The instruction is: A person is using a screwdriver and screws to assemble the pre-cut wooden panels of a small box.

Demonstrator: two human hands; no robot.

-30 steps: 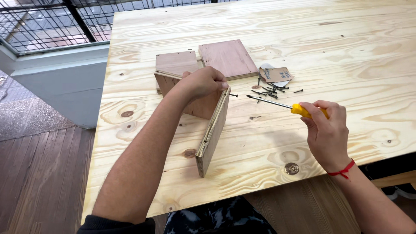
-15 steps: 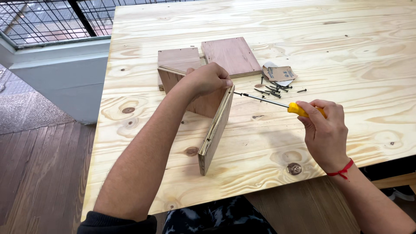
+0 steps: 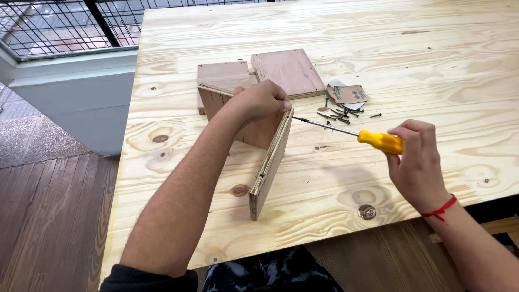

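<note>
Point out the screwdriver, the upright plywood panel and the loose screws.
screwdriver (image 3: 381, 141): head view, on the yellow handle just ahead of the right hand.
upright plywood panel (image 3: 273, 162): head view, on its layered top edge.
loose screws (image 3: 340, 114): head view, middle of the dark pile beside the paper packet.

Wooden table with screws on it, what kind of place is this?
Probably a home or hobby woodworking spot. A pale pine table holds plywood panels, loose dark screws, and the right hand grips a yellow-handled screwdriver. A wire-mesh railing suggests a balcony or upper floor.
</note>
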